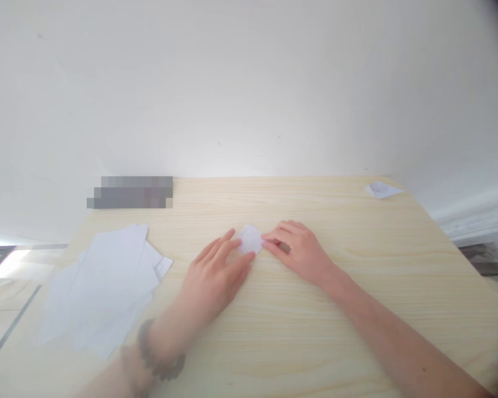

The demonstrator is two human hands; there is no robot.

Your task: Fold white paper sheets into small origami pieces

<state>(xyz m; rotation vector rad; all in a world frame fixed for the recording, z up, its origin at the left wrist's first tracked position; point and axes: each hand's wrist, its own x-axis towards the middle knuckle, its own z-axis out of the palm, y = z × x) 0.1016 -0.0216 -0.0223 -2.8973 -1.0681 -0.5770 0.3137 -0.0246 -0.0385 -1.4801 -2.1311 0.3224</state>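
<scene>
A pale wall (249, 83) fills the upper part of the view, and against it stands the light wood-grain surface (282, 342). On the left side of the surface lies a loose pile of white paper (108, 265), its sheets overlapping at uneven angles. The left hand (213, 276) reaches in over the surface with its fingers spread, the forefinger and thumb resting apart on the left and near edges of a small folded paper (250, 241). The right hand (302, 249) pinches that paper's right corner between thumb and fingertips, its other fingers curled. At the back left, a dark thing (132, 193) is blurred into blocks, so what it is cannot be told. A dark beaded bracelet (147, 351) circles the left wrist. A pointed folded paper (382, 190) lies near the back right corner. Smallest, the pinched paper lies flat near the middle, between both hands.
</scene>
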